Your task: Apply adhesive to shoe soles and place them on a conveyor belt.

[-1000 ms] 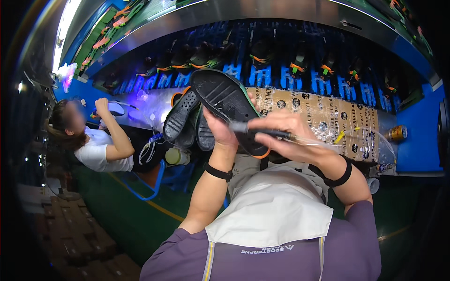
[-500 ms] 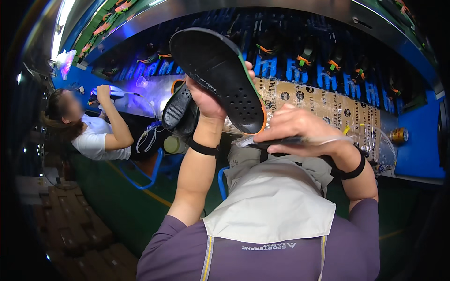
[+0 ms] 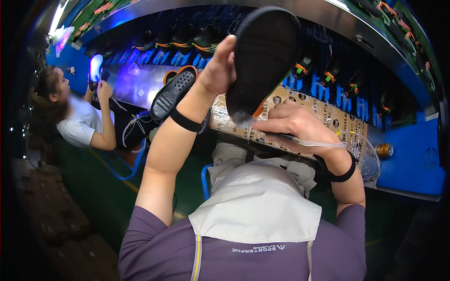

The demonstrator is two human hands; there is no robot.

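Observation:
My left hand [image 3: 219, 70] grips a black shoe insole [image 3: 266, 49] by its left edge, the thumb showing beside it and the other fingers partly hidden. The insole is held up over the bench, wide end away from me, with a bit of orange at its lower right edge. In my right hand [image 3: 295, 119] is a brush, its pale, blurred bristles [image 3: 241, 118] at the insole's narrow near end. My right index finger stretches along toward the bristles. A clear tube [image 3: 318, 144] runs back from this hand over the wrist.
Brown printed cardboard [image 3: 335, 112] under clear film covers the bench. Black perforated soles [image 3: 174, 92] lie left of my forearm. Blue racks [image 3: 323, 89] with shoe parts line the back. A gold can [image 3: 384, 150] stands right. On the left, a co-worker [image 3: 79, 105] holds up a glowing piece.
My left hand has raised and turned the insole, moving its wide end right and hiding its perforated heel face. The brush has gone slightly up and left. The co-worker's piece is now upright.

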